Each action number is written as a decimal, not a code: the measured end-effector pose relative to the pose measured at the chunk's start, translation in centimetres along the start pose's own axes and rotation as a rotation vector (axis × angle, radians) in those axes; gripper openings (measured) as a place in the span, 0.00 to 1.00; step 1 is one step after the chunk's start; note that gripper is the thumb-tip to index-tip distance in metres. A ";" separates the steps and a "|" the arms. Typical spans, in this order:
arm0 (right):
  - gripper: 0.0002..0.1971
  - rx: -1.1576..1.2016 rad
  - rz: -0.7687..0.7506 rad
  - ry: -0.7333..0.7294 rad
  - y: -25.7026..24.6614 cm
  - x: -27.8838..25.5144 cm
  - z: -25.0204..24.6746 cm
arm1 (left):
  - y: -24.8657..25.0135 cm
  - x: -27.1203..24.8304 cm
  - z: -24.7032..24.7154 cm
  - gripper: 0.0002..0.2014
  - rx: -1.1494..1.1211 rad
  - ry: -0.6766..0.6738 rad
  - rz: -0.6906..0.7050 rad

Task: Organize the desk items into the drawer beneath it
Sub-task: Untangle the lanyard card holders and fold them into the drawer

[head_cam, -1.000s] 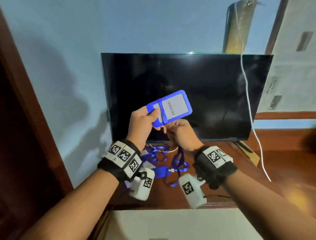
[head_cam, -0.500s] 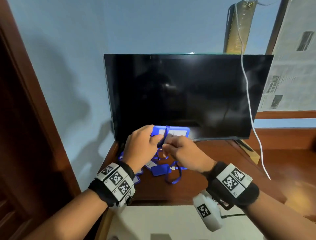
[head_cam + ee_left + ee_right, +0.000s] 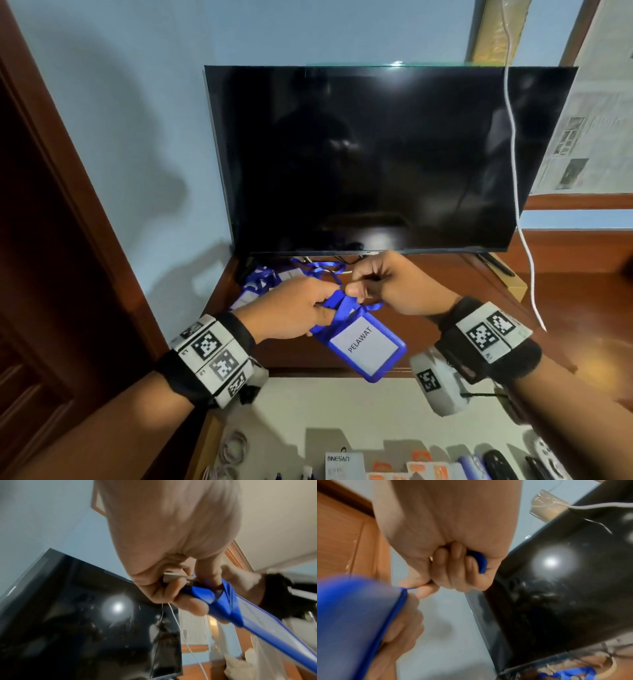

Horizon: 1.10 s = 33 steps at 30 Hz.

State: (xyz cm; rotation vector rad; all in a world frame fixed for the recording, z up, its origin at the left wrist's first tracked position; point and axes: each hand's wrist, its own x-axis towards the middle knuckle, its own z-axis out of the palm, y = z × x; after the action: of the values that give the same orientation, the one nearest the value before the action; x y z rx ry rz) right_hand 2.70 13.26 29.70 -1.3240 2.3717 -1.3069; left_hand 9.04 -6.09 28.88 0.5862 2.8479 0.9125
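Above wooden desk (image 3: 428, 281), both hands grip blue badge holder (image 3: 361, 346), monitor (image 3: 387, 157) behind

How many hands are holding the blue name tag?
2. The left hand grips the blue name tag at its top left; the right hand pinches its blue strap just above it.
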 end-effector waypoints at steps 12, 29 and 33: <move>0.06 0.590 -0.102 0.274 2.5 -0.5 5.0 | -1.0 -1.4 0.2 0.10 -0.762 0.337 -0.024; 0.09 0.725 0.166 0.300 0.8 4.4 15.8 | -7.5 -5.7 0.5 0.17 -1.151 0.565 -0.090; 0.08 0.794 0.266 0.278 -0.3 5.7 18.6 | -10.1 -7.0 0.4 0.12 -1.155 0.620 -0.156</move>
State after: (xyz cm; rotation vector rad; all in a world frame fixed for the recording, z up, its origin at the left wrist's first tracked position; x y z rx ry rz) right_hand 8.32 -2.67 20.05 -0.6022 1.7239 -2.1068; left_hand 12.23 -16.19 22.57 -0.0913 2.0407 2.6625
